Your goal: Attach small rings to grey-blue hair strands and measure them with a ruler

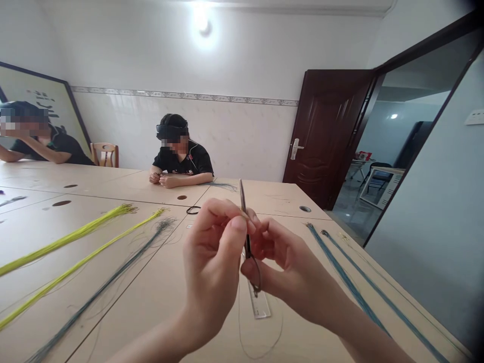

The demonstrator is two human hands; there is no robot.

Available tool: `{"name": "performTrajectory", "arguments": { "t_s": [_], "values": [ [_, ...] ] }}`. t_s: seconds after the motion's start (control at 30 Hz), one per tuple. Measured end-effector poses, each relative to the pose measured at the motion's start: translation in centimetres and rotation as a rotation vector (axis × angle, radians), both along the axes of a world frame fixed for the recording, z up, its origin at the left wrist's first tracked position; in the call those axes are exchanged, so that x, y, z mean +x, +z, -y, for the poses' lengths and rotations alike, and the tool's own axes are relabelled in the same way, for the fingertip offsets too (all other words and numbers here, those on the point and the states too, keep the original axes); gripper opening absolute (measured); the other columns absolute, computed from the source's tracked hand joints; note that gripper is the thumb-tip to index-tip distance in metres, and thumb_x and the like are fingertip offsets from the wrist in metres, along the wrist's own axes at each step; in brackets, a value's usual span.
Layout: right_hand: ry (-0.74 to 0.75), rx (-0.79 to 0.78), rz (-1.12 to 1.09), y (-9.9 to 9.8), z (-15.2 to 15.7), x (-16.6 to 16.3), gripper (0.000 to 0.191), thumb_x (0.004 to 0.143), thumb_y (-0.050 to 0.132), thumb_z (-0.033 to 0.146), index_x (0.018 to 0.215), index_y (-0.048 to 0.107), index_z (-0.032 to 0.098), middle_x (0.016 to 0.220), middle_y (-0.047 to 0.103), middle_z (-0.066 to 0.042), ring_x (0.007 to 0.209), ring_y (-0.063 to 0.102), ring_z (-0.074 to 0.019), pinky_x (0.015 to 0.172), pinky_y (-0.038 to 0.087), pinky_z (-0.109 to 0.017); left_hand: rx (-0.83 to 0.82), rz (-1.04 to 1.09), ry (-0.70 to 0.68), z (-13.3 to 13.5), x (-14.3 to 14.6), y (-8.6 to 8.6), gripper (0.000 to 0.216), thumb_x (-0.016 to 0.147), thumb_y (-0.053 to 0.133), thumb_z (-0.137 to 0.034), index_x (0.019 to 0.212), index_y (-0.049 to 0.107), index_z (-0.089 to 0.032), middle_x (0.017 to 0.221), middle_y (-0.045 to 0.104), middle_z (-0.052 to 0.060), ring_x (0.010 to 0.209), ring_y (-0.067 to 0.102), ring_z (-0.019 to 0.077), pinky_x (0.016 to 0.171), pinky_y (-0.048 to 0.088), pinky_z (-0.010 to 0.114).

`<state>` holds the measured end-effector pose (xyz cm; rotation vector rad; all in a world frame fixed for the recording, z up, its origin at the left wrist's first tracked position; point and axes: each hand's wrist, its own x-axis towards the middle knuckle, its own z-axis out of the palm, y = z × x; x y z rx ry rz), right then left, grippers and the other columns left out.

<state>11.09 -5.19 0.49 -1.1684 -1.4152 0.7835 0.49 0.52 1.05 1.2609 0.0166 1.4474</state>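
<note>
Lying toward the worktop's (151,307) left side are two yellow-green thread bundles (71,236), then a grey-blue bundle (124,265) with a frizzy end. Near the middle of the far edge, a co-worker (196,164) leans on the forearms. Left hand (215,252) is pinching something tiny by the scissors (247,244), probably the thread (257,358) drooping in a loop; right hand (287,264) grips those scissors, thumb at a handle loop, up above the worktop. Looks mid-job: one strand in hand, no telling if it's been snipped, side bundles maybe done or waiting. Clear ruler (261,308) underneath is kinda in the way. Blue bundles (342,273) run along the right edge.
</note>
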Motion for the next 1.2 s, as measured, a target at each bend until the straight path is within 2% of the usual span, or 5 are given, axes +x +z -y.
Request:
{"name": "performTrajectory", "arguments": {
  "t_s": [0.2,0.37,0.5,0.7,1.2],
  "values": [
    [0.092,0.043,-0.060,-0.2,-0.5,0.2,0.040,0.078,0.068,0.017,0.109,0.045,0.028,0.087,0.059,0.003,0.077,0.059,-0.0114,0.067,0.049,-0.025,0.040,-0.022,-0.001,0.0,-0.3,0.0,0.022,0.089,0.049,-0.009,0.074,0.058,-0.023,0.072,0.053,-0.003,0.086,0.062,0.0117,0.066,0.053,0.018],
    [0.003,0.195,0.305,1.6,1.3,2.1,0.005,0.087,0.056,0.027,0.091,0.052,0.024,0.080,0.055,0.003,0.073,0.054,-0.0108,0.067,0.047,-0.025,0.155,-0.059,0.074,-0.7,-0.9,0.8,0.024,0.088,0.049,-0.004,0.075,0.061,-0.021,0.071,0.056,-0.004,0.108,0.060,0.0165,0.098,0.047,0.030],
    [-0.198,0.216,0.727,2.9,3.8,2.6,0.013,0.082,0.059,0.027,0.088,0.047,0.025,0.086,0.054,0.002,0.076,0.051,-0.0137,0.066,0.045,-0.027,0.153,-0.102,0.093,-0.8,-1.0,1.2,0.023,0.086,0.052,-0.005,0.073,0.061,-0.021,0.069,0.058,-0.005,0.106,0.061,0.0143,0.092,0.049,0.024],
    [-0.311,0.207,0.997,2.6,5.5,2.7,0.023,0.083,0.061,0.037,0.097,0.046,0.029,0.096,0.056,-0.001,0.086,0.056,-0.0182,0.061,0.048,-0.026,0.161,-0.130,0.154,-0.2,-1.2,1.2,0.025,0.080,0.051,-0.002,0.072,0.062,-0.023,0.064,0.058,-0.005,0.097,0.060,0.0122,0.086,0.048,0.022],
    [-0.310,0.213,1.024,2.7,5.6,2.6,0.021,0.083,0.061,0.040,0.085,0.045,0.027,0.074,0.050,0.001,0.064,0.049,-0.0153,0.052,0.044,-0.026,0.297,-0.232,0.369,0.0,-1.4,1.3,0.020,0.078,0.054,-0.004,0.069,0.056,-0.022,0.070,0.059,-0.006,0.087,0.056,0.0092,0.076,0.049,0.017]
  ]
}}
